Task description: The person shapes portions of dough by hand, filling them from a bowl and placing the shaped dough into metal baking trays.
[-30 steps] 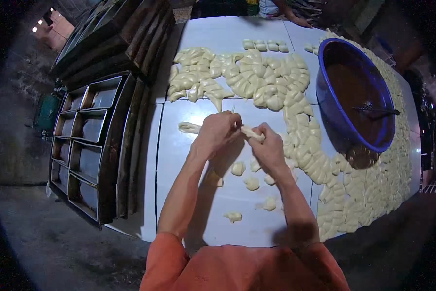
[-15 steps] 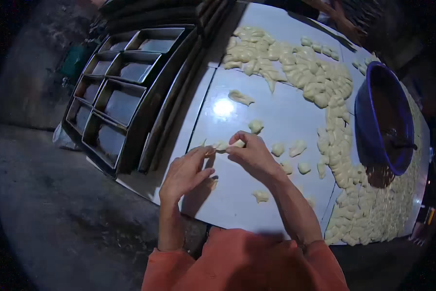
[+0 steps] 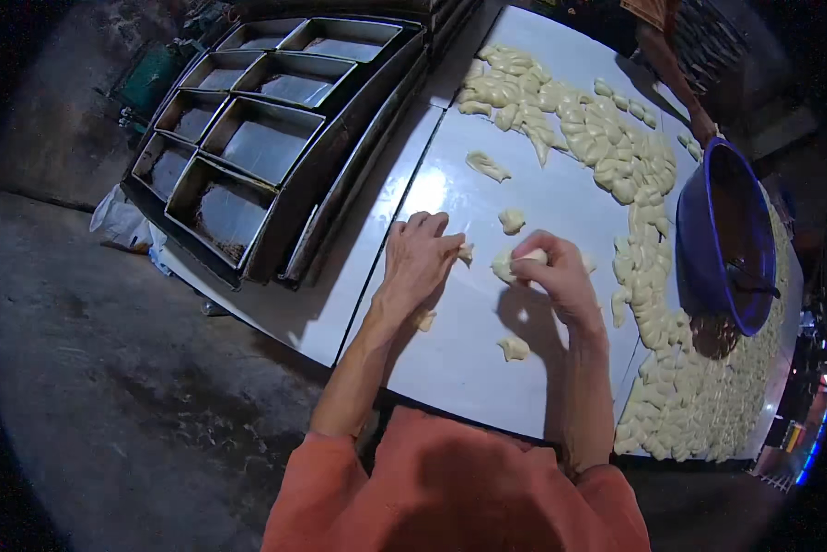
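Observation:
My left hand (image 3: pixel 421 256) rests on the white table (image 3: pixel 459 359) with its fingertips pinching a small piece of pale dough (image 3: pixel 467 251). My right hand (image 3: pixel 553 272) is closed around a larger dough piece (image 3: pixel 505 265) just to the right of it. Loose dough pieces lie around the hands: one (image 3: pixel 511 220) beyond them, one (image 3: pixel 514 348) nearer me, one (image 3: pixel 423 319) under my left wrist. A wide band of shaped dough pieces (image 3: pixel 607 156) curves across the far and right side of the table.
A large blue basin (image 3: pixel 722 230) with dark filling and a utensil stands on the right. Stacked metal baking tins (image 3: pixel 257 147) sit left of the table. Another person's arm (image 3: pixel 671 64) reaches in at the far end. Bare concrete floor lies to the left.
The view has swung left and closer. My hands have come apart: the dough held between them is now split, a small bit in the left, a lump in the right.

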`<state>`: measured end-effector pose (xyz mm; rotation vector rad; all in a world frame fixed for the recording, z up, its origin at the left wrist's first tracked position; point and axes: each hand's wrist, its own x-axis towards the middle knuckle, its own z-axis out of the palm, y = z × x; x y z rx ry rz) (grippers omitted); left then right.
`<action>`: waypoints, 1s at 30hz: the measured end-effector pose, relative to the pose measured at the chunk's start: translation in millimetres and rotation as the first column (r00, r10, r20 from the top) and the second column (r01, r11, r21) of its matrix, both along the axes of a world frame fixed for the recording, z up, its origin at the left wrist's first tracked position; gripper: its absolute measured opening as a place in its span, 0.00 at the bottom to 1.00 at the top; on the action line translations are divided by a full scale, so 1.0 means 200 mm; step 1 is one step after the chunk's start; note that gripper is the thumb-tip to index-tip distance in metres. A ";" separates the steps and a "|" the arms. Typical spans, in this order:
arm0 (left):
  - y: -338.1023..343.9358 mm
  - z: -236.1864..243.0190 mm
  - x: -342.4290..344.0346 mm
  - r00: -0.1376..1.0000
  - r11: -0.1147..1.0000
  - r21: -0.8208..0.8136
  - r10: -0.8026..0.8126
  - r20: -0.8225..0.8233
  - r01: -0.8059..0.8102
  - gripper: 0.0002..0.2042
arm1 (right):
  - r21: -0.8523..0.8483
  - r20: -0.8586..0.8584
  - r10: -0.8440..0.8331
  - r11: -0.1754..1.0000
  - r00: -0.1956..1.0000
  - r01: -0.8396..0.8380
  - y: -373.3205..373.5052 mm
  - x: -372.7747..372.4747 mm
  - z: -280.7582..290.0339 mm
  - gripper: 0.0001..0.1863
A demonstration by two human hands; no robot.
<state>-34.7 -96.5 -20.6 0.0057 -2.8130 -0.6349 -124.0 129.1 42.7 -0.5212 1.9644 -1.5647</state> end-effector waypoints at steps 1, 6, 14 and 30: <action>0.01 0.01 0.00 1.000 0.998 -0.050 0.025 -0.004 -0.025 0.10 | -0.119 0.201 -0.073 0.988 0.977 0.099 0.05 0.00 0.06 0.08; 0.00 0.12 0.16 0.991 0.993 0.102 0.065 -0.113 -0.053 0.19 | -0.184 0.160 -0.214 0.953 0.964 0.242 0.19 0.10 0.16 0.07; 0.07 0.09 0.55 0.995 0.973 0.223 0.043 0.094 -0.063 0.15 | 0.039 0.384 -0.177 0.984 0.906 0.176 -0.03 0.45 -0.03 0.18; 0.13 0.13 0.50 0.998 0.950 0.312 0.043 -0.042 -0.028 0.14 | 0.072 -0.151 0.052 0.997 0.987 -0.042 -0.19 0.46 -0.15 0.12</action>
